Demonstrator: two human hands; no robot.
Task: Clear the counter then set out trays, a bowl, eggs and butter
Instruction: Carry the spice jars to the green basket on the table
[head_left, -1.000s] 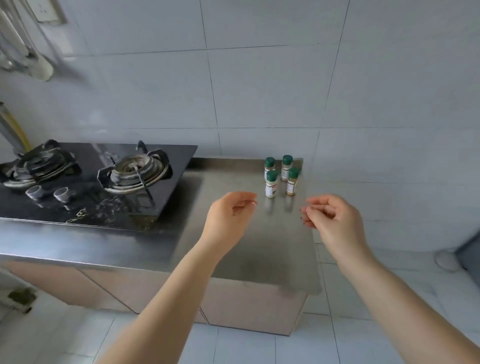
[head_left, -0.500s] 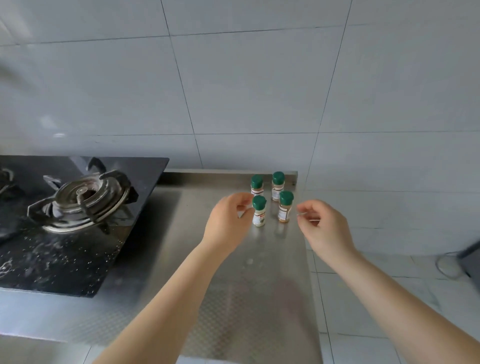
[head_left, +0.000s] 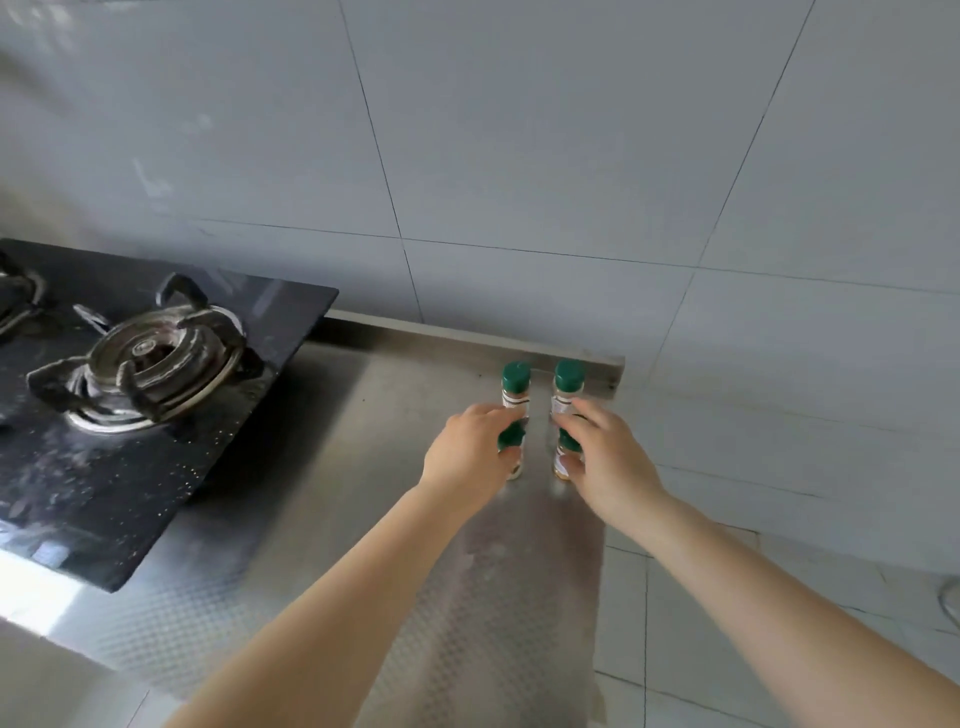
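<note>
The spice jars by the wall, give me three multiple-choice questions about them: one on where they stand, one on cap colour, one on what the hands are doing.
1. Where do the spice jars stand?
A. On the hob
B. At the counter's back right corner
C. On the floor

2. What colour are the caps?
A. Green
B. Red
C. White

3. What are the hands doing?
A. Hanging idle
B. Each gripping a front jar
C. Both pressing the burner

Key: 1 B, the back jars stand on the steel counter near the wall, right of the hob. 2 A, the caps showing are green. 3 B, the left hand and right hand each curl round a front jar.
</note>
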